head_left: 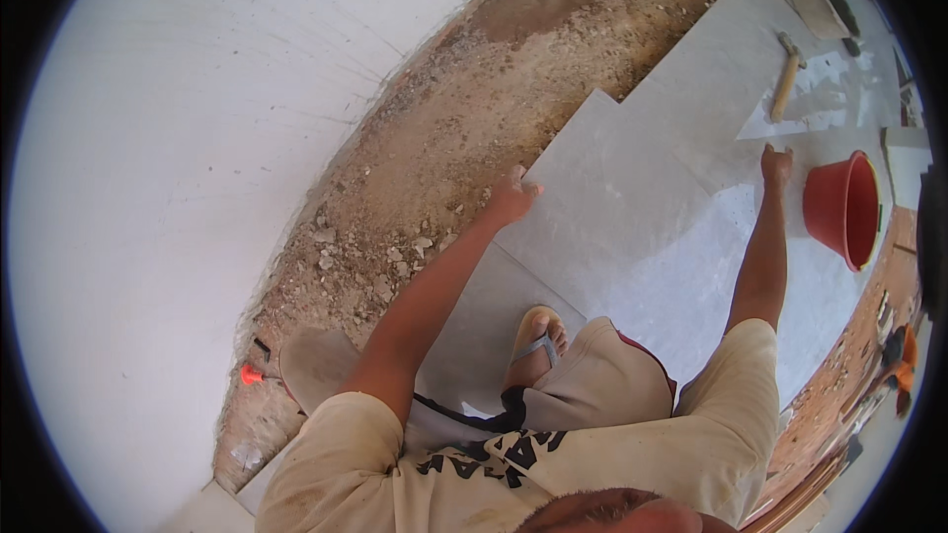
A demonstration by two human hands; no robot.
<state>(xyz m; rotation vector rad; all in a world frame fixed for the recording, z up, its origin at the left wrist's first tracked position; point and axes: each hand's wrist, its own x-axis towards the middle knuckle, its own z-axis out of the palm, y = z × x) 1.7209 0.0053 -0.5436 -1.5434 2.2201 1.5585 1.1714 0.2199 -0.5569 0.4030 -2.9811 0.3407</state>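
Large grey floor tiles (637, 163) lie in front of me, their stepped left edge bordering bare earth. My left hand (515, 195) is closed at that edge, its fingers curled round the rim of a tile. Farther right, my right hand (777, 166) is closed low over the tiled surface; whatever its fingers grip is hidden. Just beyond it lies a hammer (786, 84) with a wooden handle. To its right stands a red bucket (831, 202). My sandalled foot (538, 343) rests on the tiles between my arms.
A strip of rubble-strewn earth (474, 128) runs between the tiles and a white wall (197, 138). A pale bucket (816, 5) stands at the far right. An orange-red object (251, 374) lies near the wall at lower left. Brown ground (839, 365) borders the tiles on the right.
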